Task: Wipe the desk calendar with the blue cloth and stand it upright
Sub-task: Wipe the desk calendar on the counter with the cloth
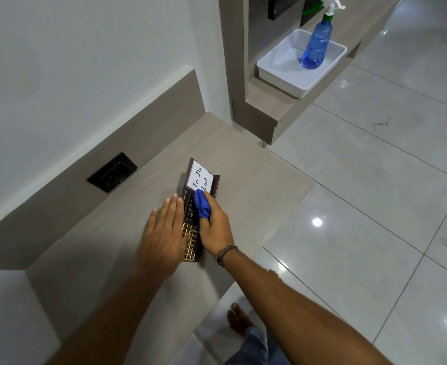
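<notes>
The desk calendar (192, 234) lies flat on the beige desk (243, 164), a dark brown board with gold date grid and a white "To Do List" pad (200, 176) at its far end. My left hand (164, 233) rests flat, fingers spread, on the calendar's left edge and the desk beside it. My right hand (214, 229) presses a bunched blue cloth (201, 206) onto the middle of the calendar, just below the pad.
A black wall socket (111, 172) sits in the desk's back panel at left. On a shelf at the back right a white tray (277, 72) holds a blue spray bottle (317, 46). Glossy tiled floor (362, 206) lies right of the desk edge; my bare foot (239, 321) shows below.
</notes>
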